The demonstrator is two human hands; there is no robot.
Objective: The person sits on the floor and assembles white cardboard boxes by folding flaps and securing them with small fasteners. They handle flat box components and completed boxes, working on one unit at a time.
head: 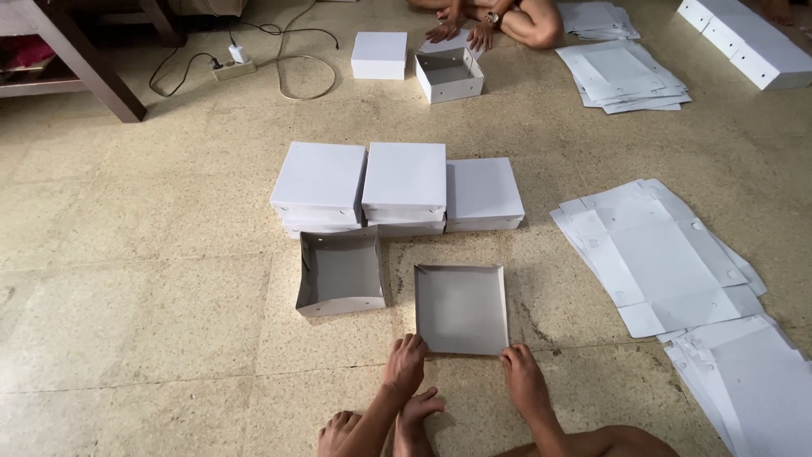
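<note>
Seen from the head camera, a person seated on the tiled floor (152, 279) presses the left hand (406, 364) and right hand (523, 377) onto the near corners of a shallow grey cardboard tray (462, 309), fingers bent over its front edge, gripping it lightly. Just beyond the left hand sits a deeper open box (341, 272); farther ahead stand stacked closed white boxes (404, 182). Flat cardboard blanks (664, 254) lie off the right hand. Uneven pressure at the corners could crease the low walls or let a folded side spring open. Across the floor, another person's hands (461, 32) work at a separate box.
</note>
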